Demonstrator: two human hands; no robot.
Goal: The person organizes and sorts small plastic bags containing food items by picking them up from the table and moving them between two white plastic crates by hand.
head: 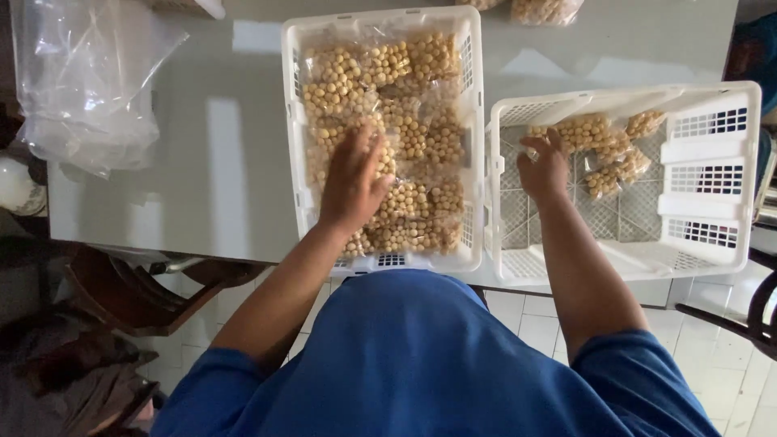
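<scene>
white crates side by side. left hand [352, 182] flat, fingers apart, on packets [388, 137] in full crate [293, 121]; right hand [544, 170] closed on a packet [579, 129] in near-empty crate [712, 174].

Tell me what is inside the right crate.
The right crate holds a few clear bags of tan balls at its far side. The right hand covers part of one bag.
</scene>
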